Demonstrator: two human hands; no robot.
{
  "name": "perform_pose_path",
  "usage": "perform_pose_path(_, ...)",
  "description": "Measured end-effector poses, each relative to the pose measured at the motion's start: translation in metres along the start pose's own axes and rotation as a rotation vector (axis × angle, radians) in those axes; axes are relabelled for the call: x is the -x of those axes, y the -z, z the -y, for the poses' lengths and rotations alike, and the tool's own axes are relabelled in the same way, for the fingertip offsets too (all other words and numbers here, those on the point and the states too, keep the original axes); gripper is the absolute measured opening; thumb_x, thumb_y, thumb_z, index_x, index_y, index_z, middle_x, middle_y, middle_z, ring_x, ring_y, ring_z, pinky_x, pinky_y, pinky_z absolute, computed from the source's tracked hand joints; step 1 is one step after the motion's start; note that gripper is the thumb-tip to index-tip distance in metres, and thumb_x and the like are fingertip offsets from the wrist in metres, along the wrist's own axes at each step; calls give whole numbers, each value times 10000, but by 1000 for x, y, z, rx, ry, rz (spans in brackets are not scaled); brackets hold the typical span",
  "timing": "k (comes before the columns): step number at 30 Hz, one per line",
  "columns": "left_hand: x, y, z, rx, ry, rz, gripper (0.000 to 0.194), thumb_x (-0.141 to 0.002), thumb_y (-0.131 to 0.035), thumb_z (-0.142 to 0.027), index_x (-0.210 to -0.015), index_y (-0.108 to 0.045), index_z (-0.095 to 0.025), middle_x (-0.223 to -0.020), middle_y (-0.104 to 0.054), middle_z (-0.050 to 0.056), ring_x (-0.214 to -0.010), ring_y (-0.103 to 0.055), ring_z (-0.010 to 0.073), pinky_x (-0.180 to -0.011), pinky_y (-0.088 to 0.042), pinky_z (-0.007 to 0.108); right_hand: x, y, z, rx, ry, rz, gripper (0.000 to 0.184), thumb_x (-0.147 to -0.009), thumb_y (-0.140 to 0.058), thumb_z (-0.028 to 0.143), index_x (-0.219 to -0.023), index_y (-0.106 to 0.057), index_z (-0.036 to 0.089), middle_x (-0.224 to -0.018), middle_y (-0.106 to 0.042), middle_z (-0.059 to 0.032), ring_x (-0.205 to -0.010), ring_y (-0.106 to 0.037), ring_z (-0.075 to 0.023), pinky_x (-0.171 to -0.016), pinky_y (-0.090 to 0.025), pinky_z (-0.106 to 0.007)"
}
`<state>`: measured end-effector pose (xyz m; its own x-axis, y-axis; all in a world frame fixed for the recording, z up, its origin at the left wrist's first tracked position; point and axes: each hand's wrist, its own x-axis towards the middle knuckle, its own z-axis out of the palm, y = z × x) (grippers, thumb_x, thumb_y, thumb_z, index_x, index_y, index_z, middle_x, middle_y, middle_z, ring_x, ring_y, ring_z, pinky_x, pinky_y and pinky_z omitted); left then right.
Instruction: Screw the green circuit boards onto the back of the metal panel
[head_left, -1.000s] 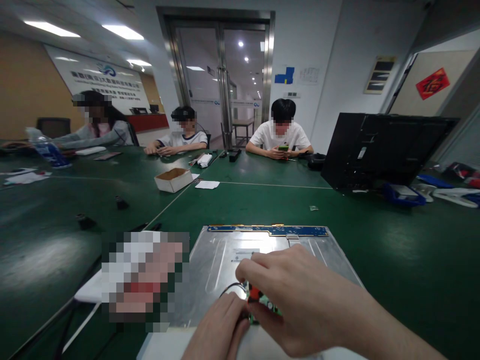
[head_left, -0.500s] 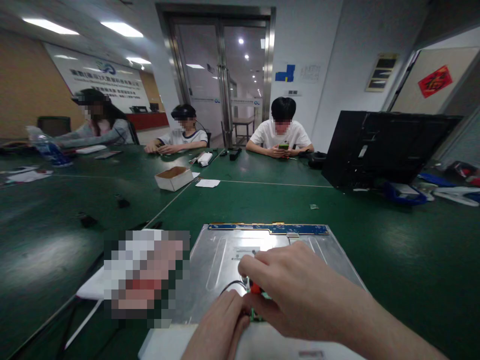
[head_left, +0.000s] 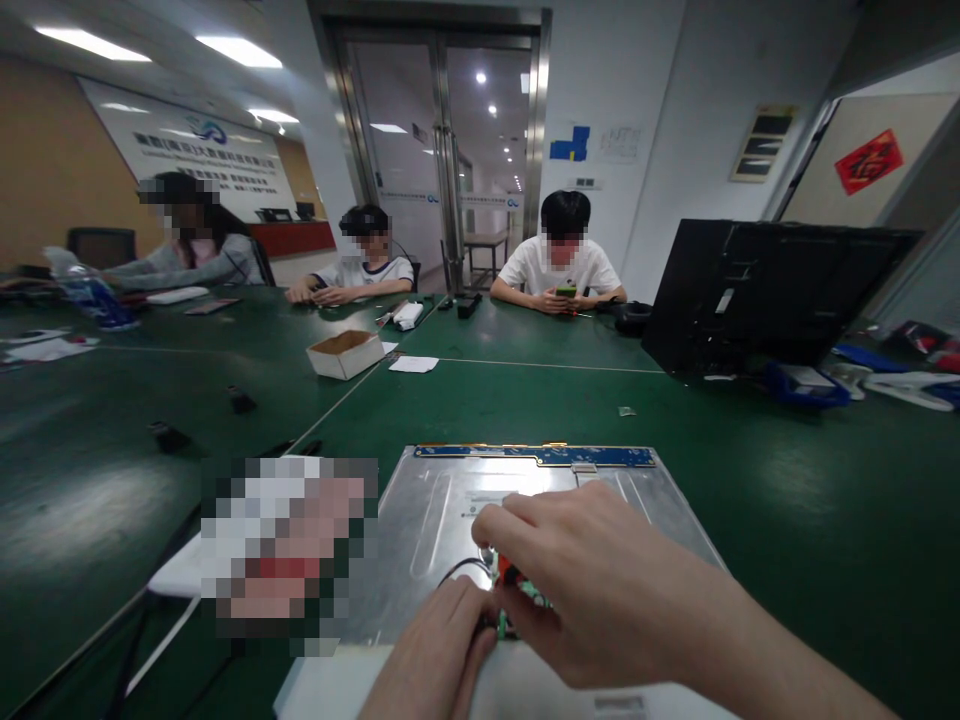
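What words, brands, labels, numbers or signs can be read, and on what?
"福": red paper at upper right.
"(南京)大数据科技有限公司", probably: wall sign at left, the rest blurred.
Too small or blurred: markings on the metal panel, the white piece below it, bottle, glass doors, wall sheet and black monitor.

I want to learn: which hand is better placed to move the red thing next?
Probably the right hand: it grips the red thing at the green board. The left hand rests beside them, not gripping it.
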<state>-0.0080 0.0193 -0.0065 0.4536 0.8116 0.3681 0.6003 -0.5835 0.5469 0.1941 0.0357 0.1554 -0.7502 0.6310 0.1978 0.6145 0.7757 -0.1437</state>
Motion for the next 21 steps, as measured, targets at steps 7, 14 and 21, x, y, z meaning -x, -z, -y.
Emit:
perform_pose_path(7, 2, -5, 7, -12, 1, -13, 261, -995, -406, -358, -945, -625, -226, -845, -618, 70, -784, -624, 250, -816, -566, 386, -1, 1, -1, 10, 19, -6, 103, -865, -525, 229, -938, -453, 225, -850, -645, 17, -625, -561, -147, -470, -175, -283)
perform_pose_path(14, 6, -13, 14, -47, 16, 8, 280, -1004, -374, -366, -928, -602, -223, -862, -606, 77, -795, -607, 259, -785, -568, 400, -1, -1, -1, 40, 8, -15, 108, -882, -550, 243, -926, -453, 226, -811, -650, 22, -605, -565, -147, -472, -154, -284)
perform_pose_path(21, 3, -4, 2, -45, 24, 7, 219, -976, -403, -290, -1064, -593, -225, -929, -621, 89, -876, -619, 272, -816, -569, 402, -1, -4, -3, 54, 11, -33, 180, -898, -596, 335, -933, -452, 234, -794, -651, 34, -602, -574, -150, -469, -147, -286)
